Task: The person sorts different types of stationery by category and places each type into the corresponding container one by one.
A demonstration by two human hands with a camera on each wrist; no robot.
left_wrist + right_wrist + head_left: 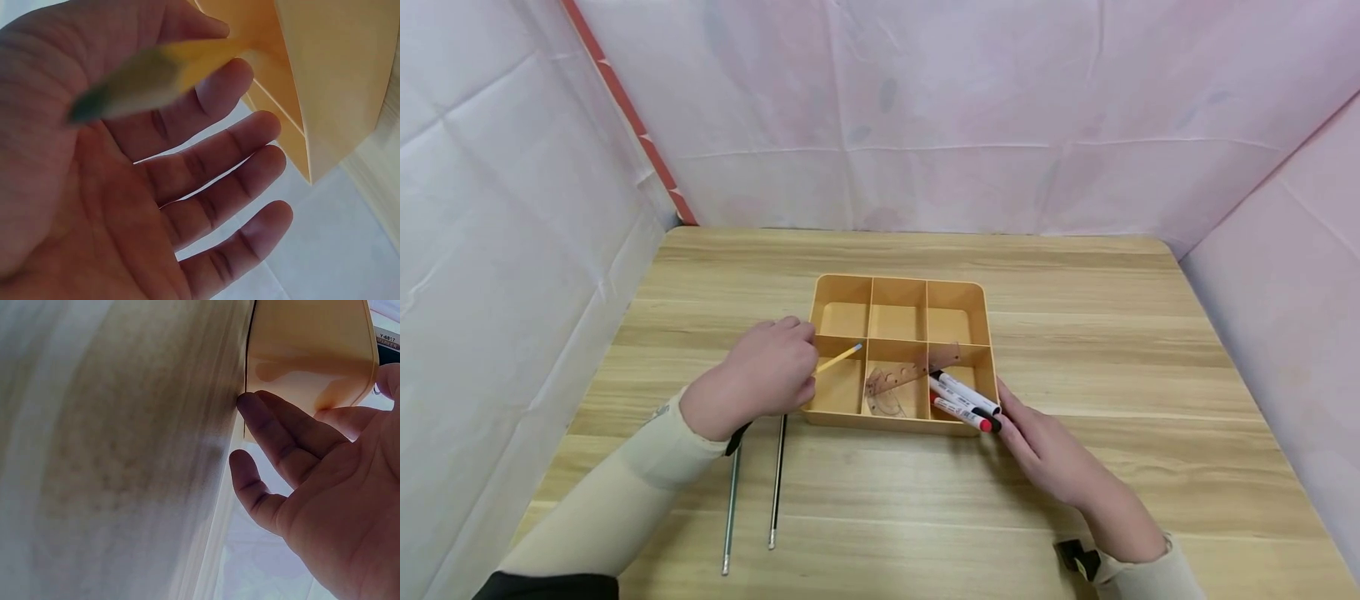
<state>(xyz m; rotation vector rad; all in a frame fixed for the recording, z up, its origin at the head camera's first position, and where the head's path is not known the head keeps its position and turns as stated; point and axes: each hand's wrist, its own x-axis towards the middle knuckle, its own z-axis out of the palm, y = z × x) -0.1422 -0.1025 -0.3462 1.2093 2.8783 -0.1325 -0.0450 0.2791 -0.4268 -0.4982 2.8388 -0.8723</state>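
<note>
My left hand (767, 367) pinches a yellow pencil (838, 358) between thumb and forefinger over the front left compartment of a tan six-part tray (895, 423). In the left wrist view the pencil's sharpened end (137, 87) points back toward the palm, while the other fingers extend loosely. At the tray's front right corner, my right hand (1048, 454) touches the outer wall with nearly straight fingers (281, 437). Beside its thumb, white markers (966, 396) with black and red ends lean over the tray's front rim.
A clear ruler (943, 357) and a clear protractor (883, 392) lie in the front part of the tray. Two pencils, one dark (778, 483) and one greenish (731, 517), lie on the wooden table (1112, 350) near the left forearm. White cloth (925, 100) hangs around.
</note>
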